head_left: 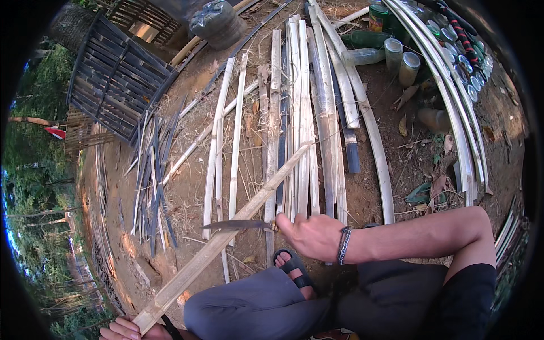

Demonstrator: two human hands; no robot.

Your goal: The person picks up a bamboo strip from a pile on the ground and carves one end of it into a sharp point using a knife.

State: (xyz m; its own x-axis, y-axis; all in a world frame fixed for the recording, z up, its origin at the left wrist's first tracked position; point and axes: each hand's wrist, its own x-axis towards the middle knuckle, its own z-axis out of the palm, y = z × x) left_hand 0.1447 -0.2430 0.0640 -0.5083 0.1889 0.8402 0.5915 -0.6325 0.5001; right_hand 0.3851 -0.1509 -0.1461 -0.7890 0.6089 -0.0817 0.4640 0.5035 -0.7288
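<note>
My right hand [314, 237] is closed round the handle of a knife [241, 225], its dark blade pointing left. The blade lies across a long pale bamboo strip [218, 241] and appears to touch it. At the lower left, my left hand [122, 328] grips the near end of that strip, which slants up and away to the right over my bent knee. Under its far end lie several split bamboo strips [304, 113] on the ground, some pale and some dark. Most of the knife's handle is hidden by my fingers.
A dark slatted panel [116, 76] leans at the far left, with a heap of thin strips [153, 187] before it. Glass jars and bottles [409, 69] stand at the far right beside long curved strips [447, 73]. A filled plastic sack [215, 24] sits at the back.
</note>
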